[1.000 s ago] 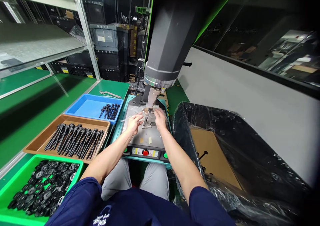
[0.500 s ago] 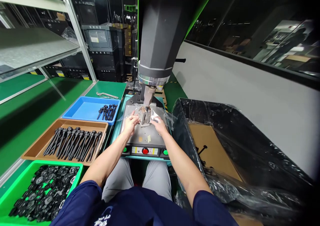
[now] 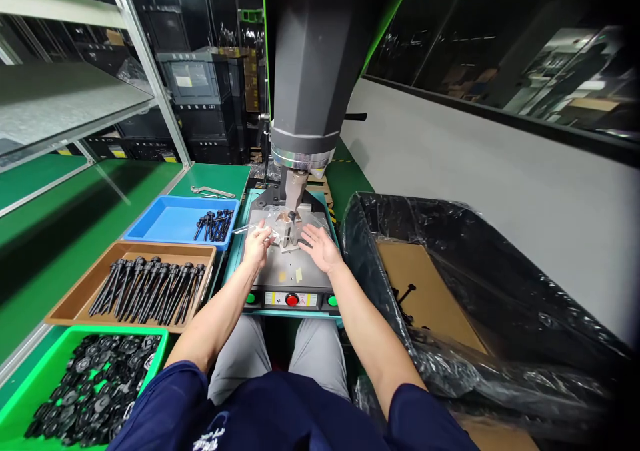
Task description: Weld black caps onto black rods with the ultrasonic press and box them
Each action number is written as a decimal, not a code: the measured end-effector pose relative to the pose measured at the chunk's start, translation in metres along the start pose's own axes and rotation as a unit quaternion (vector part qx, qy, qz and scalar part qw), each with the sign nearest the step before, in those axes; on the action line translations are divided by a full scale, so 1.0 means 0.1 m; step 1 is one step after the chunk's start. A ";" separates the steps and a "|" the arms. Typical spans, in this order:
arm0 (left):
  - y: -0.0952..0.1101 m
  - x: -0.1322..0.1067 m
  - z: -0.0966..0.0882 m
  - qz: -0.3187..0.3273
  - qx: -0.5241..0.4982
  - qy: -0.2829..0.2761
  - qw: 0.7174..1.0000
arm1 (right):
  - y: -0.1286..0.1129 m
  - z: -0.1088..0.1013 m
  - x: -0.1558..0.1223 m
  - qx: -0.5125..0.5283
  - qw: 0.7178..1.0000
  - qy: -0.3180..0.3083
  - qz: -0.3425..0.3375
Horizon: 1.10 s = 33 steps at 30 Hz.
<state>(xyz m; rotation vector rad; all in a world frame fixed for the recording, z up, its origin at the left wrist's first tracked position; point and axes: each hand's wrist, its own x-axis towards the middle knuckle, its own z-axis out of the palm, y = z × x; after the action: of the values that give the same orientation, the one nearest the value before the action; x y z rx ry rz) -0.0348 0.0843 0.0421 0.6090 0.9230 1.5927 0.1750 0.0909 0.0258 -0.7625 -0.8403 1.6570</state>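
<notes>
My left hand (image 3: 257, 245) pinches a piece of clear plastic film (image 3: 273, 216) at the left of a small metal fixture (image 3: 289, 234). The film spreads behind the fixture. My right hand (image 3: 323, 248) is open to the fixture's right, its fingers stretched toward it and holding nothing. Above the fixture hangs the tapered horn (image 3: 296, 190) of a grey press-like machine (image 3: 313, 71). A small black part (image 3: 293, 216) is at the fixture's top, under the horn; whether they touch I cannot tell.
On the left are a blue tray (image 3: 155, 219) and a brown tray (image 3: 75, 298) with black rod-like parts, and a green tray (image 3: 15, 398) of black round parts. A wrench (image 3: 213, 190) lies behind them. At right stands a box lined with black plastic (image 3: 450, 231). Buttons (image 3: 291, 300) line the machine's front.
My right hand has let go of the plastic film, opened and moved slightly right. The film has drawn in from the right side. My left hand still holds it.
</notes>
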 end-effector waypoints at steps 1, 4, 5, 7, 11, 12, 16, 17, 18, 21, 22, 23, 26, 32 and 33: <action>0.00 0.00 0.00 0.000 -0.001 0.003 1.000 | -0.01 0.02 0.02 0.000 1.000 0.017 0.002; 0.00 0.00 0.01 -0.003 -0.002 0.008 1.000 | 0.00 0.06 0.05 -0.015 0.998 0.050 0.019; 0.00 -0.01 0.01 -0.007 -0.002 0.009 1.000 | 0.02 0.06 0.04 -0.019 0.998 0.056 0.024; -0.01 -0.01 0.00 -0.015 -0.006 0.012 1.000 | 0.06 0.05 0.02 -0.024 0.998 0.058 0.032; -0.05 -0.01 -0.01 -0.034 -0.020 0.025 0.999 | 0.10 0.03 -0.03 -0.011 0.998 0.050 0.048; -0.05 -0.02 -0.01 -0.038 -0.023 0.027 0.999 | 0.11 0.03 -0.04 -0.004 0.997 0.046 0.053; -0.08 -0.03 -0.02 -0.055 -0.028 0.024 0.998 | 0.13 0.03 -0.07 0.030 0.997 0.028 0.072; -0.09 -0.04 -0.03 -0.060 -0.027 0.023 0.998 | 0.15 0.03 -0.08 0.037 0.996 0.023 0.077; -0.10 -0.05 -0.03 -0.066 -0.025 0.023 0.997 | 0.16 0.03 -0.09 0.041 0.996 0.018 0.081; -0.14 -0.06 -0.06 -0.082 -0.015 0.017 0.996 | 0.23 0.02 -0.14 0.045 0.995 0.003 0.090; -0.16 -0.07 -0.07 -0.087 -0.012 0.016 0.996 | 0.26 0.02 -0.17 0.047 0.995 0.002 0.092; -0.17 -0.07 -0.08 -0.091 -0.009 0.017 0.996 | 0.29 0.01 -0.20 0.050 0.994 0.003 0.096; -0.20 -0.09 -0.10 -0.102 -0.007 0.020 0.995 | 0.40 0.01 -0.30 0.056 0.992 0.011 0.116; -0.21 -0.10 -0.10 -0.094 -0.018 0.022 0.995 | 0.59 -0.03 -0.54 0.079 0.987 0.011 0.140; -0.21 -0.10 -0.10 -0.090 -0.019 0.023 0.995 | 0.61 -0.05 -0.57 0.080 0.987 0.010 0.140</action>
<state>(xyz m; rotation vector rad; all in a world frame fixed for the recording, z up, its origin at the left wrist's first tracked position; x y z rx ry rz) -0.0289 0.0733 0.0196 0.4504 0.9531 1.4636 0.1591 0.0256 -0.0242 -0.8097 -0.5960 1.9371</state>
